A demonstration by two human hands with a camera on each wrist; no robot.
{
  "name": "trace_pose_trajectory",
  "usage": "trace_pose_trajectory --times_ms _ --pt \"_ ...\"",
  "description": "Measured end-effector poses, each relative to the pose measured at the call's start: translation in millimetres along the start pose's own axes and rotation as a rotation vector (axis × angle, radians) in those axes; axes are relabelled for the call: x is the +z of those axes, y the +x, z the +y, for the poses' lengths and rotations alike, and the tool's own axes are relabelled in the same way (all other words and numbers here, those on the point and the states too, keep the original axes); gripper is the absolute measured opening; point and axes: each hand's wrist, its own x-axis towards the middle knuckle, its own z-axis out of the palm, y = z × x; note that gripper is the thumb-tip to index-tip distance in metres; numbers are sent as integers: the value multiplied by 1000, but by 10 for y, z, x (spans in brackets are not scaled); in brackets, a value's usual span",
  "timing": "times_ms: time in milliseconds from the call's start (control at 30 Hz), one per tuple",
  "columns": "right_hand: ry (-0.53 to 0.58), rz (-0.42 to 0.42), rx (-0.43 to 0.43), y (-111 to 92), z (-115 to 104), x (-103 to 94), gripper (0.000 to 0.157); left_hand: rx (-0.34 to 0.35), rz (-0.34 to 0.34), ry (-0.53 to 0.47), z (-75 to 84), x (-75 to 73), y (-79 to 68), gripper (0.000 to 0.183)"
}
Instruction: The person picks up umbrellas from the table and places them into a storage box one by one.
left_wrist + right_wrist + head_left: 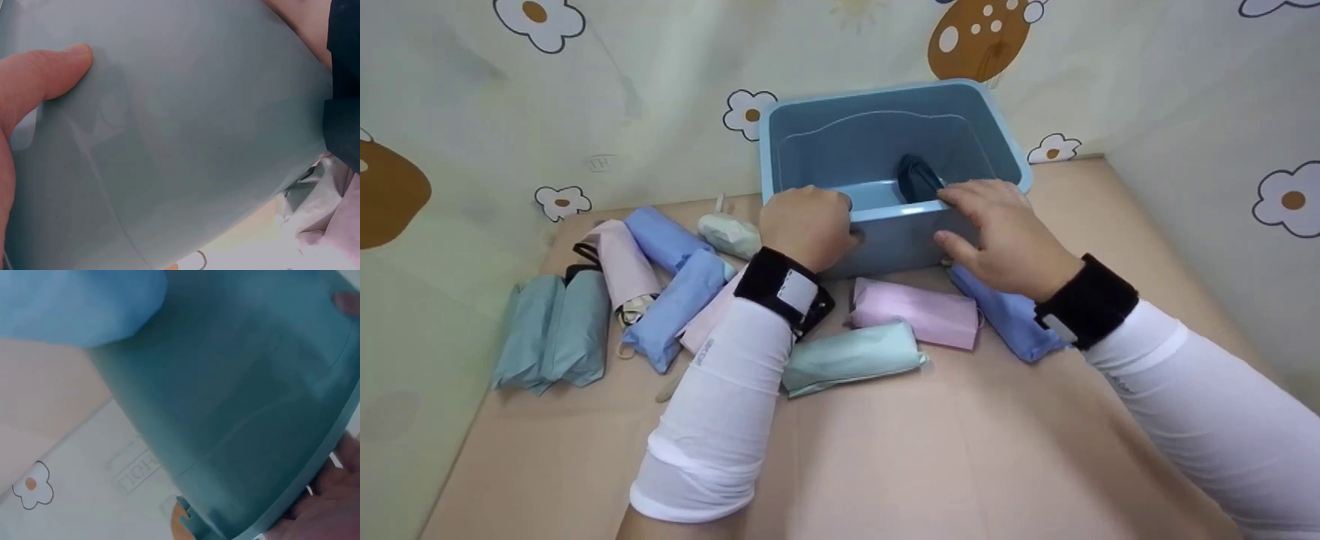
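A blue plastic bin [885, 251] stands at the back of the table, with one dark teal cloth bundle [916, 178] inside. My left hand [808, 225] grips the near rim toward its left corner, fingers curled over the edge. In the left wrist view its thumb [59, 70] presses the outer wall. Farther right along that rim, my right hand [1009, 240] holds on with fingers over the top and thumb outside. The right wrist view shows its fingers [320, 512] behind the rim.
Pink [915, 311], mint [855, 358] and blue [1012, 319] wrapped bundles, like folded umbrellas, lie before the bin. More lie to the left, including teal [574, 330] and blue [679, 307] ones. A patterned curtain [660, 97] hangs behind.
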Motion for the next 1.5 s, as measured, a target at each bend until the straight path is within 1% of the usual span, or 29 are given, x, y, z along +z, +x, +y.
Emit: trace_pose_trajectory --times_ms 67,100,167,233,300,400,567,667,767,933,1033,1200,1267,1400,1500 --pt "-14 9 -46 -131 -26 35 50 5 -5 -2 -8 -11 11 28" --pt "-13 16 -72 -189 -38 56 50 6 -12 -4 -14 -16 16 28" --pt "-10 -7 -120 -277 -67 95 47 5 -20 -8 -29 -26 23 28" --pt "-8 -65 -160 -321 -76 143 46 -5 -26 -8 -50 -35 24 28" --pt "-9 -144 -182 -335 -71 193 48 -17 -24 -9 -68 -34 18 28" --pt "-17 -272 -172 -352 -17 299 59 -27 -16 -13 -74 -20 12 28" --pt "-49 -468 -125 -443 64 530 86 -26 -29 -20 -45 -2 22 28" --pt "-57 -523 -97 -468 82 624 93 -34 -27 -18 -31 -2 29 29" --pt "-64 -515 -80 -456 104 659 92 -38 -21 -13 -25 -5 30 29" --pt "-103 -465 -50 -446 168 657 80 -27 -13 -14 -15 -5 34 28" --pt "-136 -451 -54 -443 183 657 75 -27 -10 -12 -10 -2 40 28" --pt "-174 -429 -58 -443 189 683 70 -21 -23 -11 -5 4 46 29" --pt "-172 -408 -52 -447 195 695 70 -17 -26 -12 -5 5 45 29" --pt "-149 -331 -84 -445 218 719 68 -12 -9 -10 -8 3 39 27" --pt "-114 -286 -113 -428 231 716 63 -11 7 -9 -11 3 36 26"
